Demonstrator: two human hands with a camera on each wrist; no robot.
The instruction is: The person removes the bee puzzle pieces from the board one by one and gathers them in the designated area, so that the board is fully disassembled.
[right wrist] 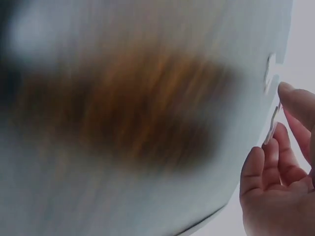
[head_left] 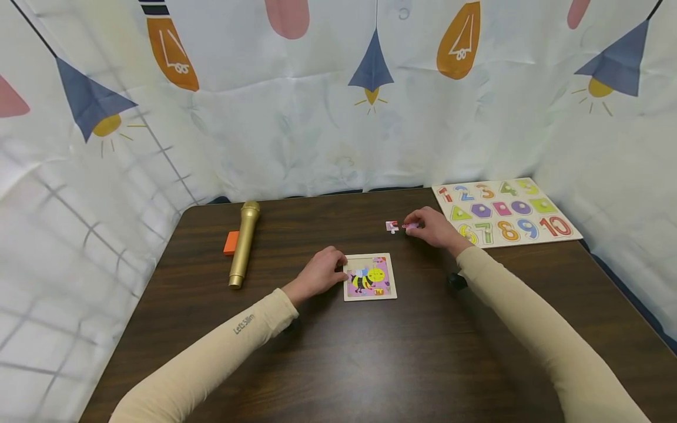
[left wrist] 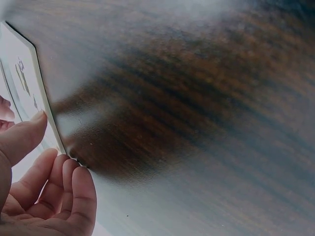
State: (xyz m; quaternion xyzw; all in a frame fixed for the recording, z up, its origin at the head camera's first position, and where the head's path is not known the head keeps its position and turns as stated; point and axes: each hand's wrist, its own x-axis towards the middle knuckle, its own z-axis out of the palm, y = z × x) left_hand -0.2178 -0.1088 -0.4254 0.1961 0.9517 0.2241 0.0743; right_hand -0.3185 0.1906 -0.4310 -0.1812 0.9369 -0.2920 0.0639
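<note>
A square wooden jigsaw puzzle (head_left: 392, 276) with a pale frame shows a yellow and black bee on pink, its upper left part bare wood. My left hand (head_left: 320, 272) rests at its left edge, thumb and forefinger apart and touching the frame. In the left wrist view, the thumb (left wrist: 29, 135) lies against the frame's rim. Farther off, my right hand (head_left: 431, 227) pinches a pink puzzle piece (head_left: 410, 225) just above or on the table; the contact cannot be told. Just left of it lies another pink puzzle piece (head_left: 391, 227).
A number and shape board (head_left: 449, 210) lies at the back right, close to the right hand and forearm. On the left, a gold microphone (head_left: 245, 247) lies beside an orange block (head_left: 231, 242). A printed white curtain (head_left: 317, 141) hangs behind the dark wooden table (head_left: 370, 364).
</note>
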